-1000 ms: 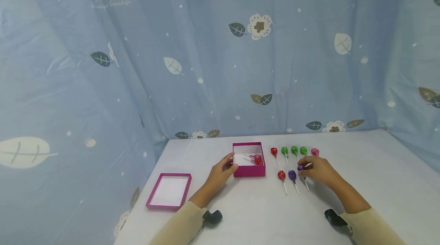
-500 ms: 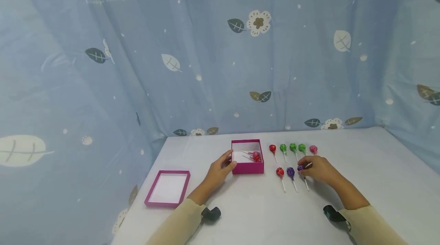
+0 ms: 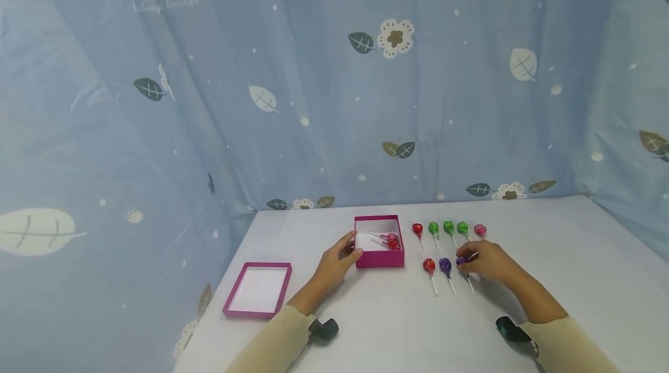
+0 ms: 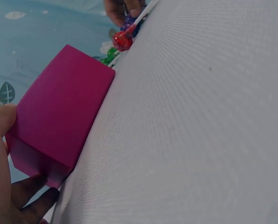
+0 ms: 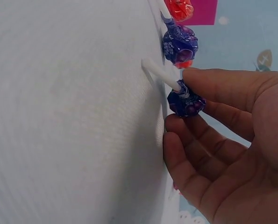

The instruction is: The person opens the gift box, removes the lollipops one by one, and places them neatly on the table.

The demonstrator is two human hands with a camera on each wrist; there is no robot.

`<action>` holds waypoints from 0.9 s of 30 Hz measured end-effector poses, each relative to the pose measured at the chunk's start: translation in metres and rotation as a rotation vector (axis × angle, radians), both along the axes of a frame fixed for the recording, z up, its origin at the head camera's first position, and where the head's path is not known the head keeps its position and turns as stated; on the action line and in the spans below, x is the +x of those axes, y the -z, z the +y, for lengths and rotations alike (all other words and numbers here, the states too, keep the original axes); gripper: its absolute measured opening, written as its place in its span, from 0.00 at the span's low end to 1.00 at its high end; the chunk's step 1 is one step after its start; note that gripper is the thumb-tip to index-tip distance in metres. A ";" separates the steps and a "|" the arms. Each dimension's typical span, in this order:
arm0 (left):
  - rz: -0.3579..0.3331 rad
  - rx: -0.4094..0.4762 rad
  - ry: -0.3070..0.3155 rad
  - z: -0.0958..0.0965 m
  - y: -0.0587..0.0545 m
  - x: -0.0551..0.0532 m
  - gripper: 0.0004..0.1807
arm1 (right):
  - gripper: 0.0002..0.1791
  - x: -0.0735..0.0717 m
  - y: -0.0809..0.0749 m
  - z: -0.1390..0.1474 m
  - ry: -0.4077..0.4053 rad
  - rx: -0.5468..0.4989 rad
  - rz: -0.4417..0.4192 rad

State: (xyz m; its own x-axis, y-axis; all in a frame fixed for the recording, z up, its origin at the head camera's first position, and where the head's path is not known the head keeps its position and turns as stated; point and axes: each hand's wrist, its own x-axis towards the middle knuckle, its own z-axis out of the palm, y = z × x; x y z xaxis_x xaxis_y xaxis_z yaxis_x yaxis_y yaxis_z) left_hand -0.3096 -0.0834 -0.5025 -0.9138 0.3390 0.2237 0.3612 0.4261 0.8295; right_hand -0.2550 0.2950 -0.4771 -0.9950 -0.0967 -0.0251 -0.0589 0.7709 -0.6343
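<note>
My left hand [image 3: 333, 266] holds the left side of an uncovered magenta box [image 3: 380, 259], thumb by the rim and fingers against the outer wall. Inside the box lie a pink and a red lollipop [image 3: 392, 243]. At the right, my right hand [image 3: 488, 262] pinches a purple lollipop [image 5: 188, 102] by its wrapped head between thumb and fingers. Its white stick slants down to the tabletop. Just left of it lies another purple lollipop [image 3: 445, 266], then a red lollipop [image 3: 429, 266].
Behind these lies a row with a red lollipop [image 3: 417, 229], several green lollipops [image 3: 449, 226] and a pink lollipop [image 3: 480, 230]. A magenta-rimmed lid [image 3: 257, 290] lies left on the white table [image 3: 397, 326]. A blue patterned curtain [image 3: 324, 82] hangs behind.
My right hand has shifted slightly right and nearer with the purple lollipop, widening its gap from the other purple one. The left hand stays at the box.
</note>
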 end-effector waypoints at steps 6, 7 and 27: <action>-0.008 0.006 -0.003 0.000 0.001 0.000 0.33 | 0.15 -0.001 0.001 0.000 0.013 0.003 -0.021; -0.007 0.003 -0.003 0.000 0.001 0.000 0.33 | 0.14 -0.001 0.002 0.000 0.013 0.002 -0.023; 0.008 -0.001 0.017 -0.001 0.000 0.000 0.33 | 0.17 0.000 0.001 0.001 0.005 0.001 -0.036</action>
State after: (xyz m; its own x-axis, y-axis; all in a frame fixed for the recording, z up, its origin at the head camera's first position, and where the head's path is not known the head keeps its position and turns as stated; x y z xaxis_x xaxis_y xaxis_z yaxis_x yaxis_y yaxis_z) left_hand -0.3094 -0.0846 -0.5023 -0.9061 0.3548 0.2304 0.3749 0.4210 0.8260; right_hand -0.2550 0.2956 -0.4776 -0.9939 -0.0918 -0.0606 -0.0326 0.7719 -0.6350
